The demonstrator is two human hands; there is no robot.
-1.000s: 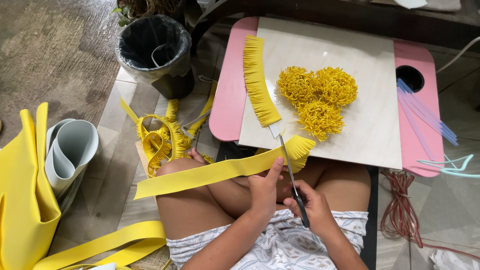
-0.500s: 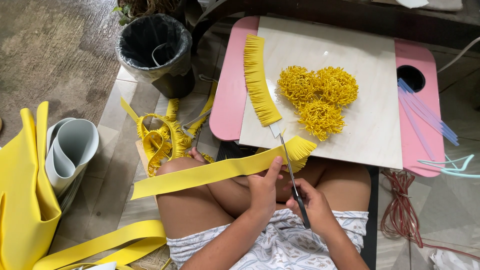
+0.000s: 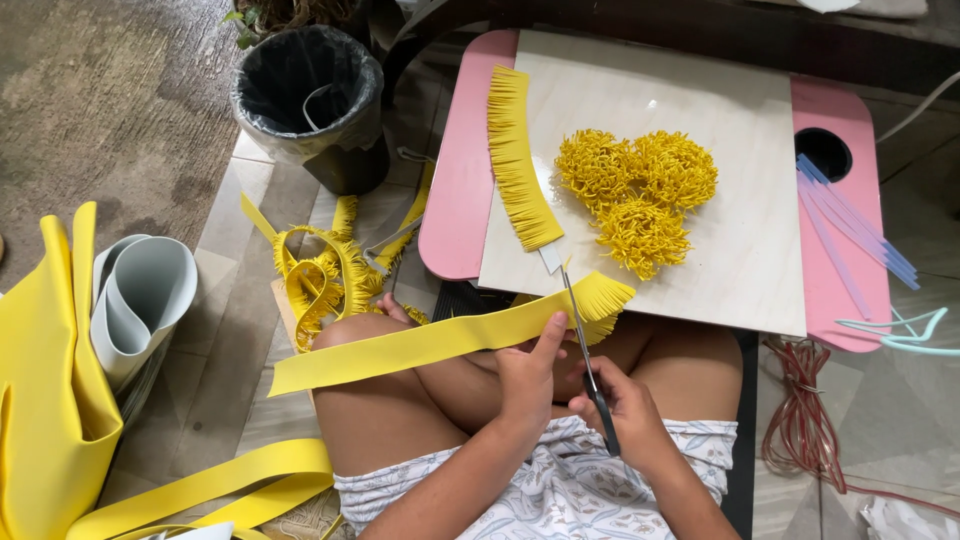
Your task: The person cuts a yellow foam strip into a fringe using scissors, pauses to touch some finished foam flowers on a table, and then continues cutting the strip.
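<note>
My left hand pinches a long yellow foam strip that lies across my knee; its right end is cut into a fringe. My right hand grips black-handled scissors, whose blades point up at the strip's fringed end. Just beyond, a light wooden board rests on a pink lap table. On the board lie three yellow fringed foam flowers and a fringed yellow strip.
A black-lined waste bin stands at the upper left. Curled fringed yellow strips lie on the floor, with rolled grey and yellow foam sheets at the left. Glue sticks sit on the table's right side; red cord lies right.
</note>
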